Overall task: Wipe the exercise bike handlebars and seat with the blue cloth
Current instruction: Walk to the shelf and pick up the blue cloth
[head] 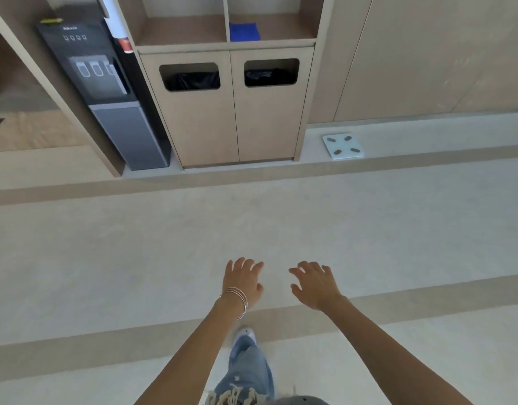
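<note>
Blue cloth lies folded in the right-hand shelf cubby at upper centre of the head view, well apart from both hands. Left hand and right hand, fingers spread and empty, reach forward low in frame; the cloth looks soft and light, best pinched at its near edge.

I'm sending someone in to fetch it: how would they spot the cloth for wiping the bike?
Find the beige cabinet with two bin openings, right of the black water dispenser. Above its doors are two open cubbies; the blue cloth lies folded in the right one, the only blue thing there.
</note>
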Action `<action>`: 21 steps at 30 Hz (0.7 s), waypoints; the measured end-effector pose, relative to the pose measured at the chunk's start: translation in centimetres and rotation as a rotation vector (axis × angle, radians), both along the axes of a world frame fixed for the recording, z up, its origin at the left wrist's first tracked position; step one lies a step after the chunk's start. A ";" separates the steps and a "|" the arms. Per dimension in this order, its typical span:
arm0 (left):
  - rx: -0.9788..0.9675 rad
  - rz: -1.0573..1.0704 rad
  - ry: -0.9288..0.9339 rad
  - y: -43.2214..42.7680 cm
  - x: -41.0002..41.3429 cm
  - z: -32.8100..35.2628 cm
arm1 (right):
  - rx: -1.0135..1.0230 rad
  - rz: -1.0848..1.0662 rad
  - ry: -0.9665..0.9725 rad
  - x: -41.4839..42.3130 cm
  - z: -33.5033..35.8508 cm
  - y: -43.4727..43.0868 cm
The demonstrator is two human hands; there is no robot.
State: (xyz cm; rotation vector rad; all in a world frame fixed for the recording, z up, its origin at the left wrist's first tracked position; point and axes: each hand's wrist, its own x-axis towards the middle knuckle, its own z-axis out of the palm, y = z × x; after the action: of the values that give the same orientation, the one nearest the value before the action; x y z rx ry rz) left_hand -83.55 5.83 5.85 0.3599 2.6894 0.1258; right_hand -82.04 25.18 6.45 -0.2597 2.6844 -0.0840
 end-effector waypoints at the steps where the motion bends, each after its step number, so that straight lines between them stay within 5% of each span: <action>1: 0.002 -0.002 0.019 -0.5 -2.2 0.3 | -0.006 0.000 0.019 -2.2 0.6 -0.5; 21: -0.037 0.075 0.020 1.4 -28.6 -0.6 | -0.057 0.031 0.078 -31.1 -0.2 1.3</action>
State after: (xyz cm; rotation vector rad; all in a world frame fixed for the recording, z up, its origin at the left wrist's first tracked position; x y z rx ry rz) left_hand -112.16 7.24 5.25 0.2499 2.7220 0.0943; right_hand -113.15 26.51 6.28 -0.3288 2.7577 -0.1435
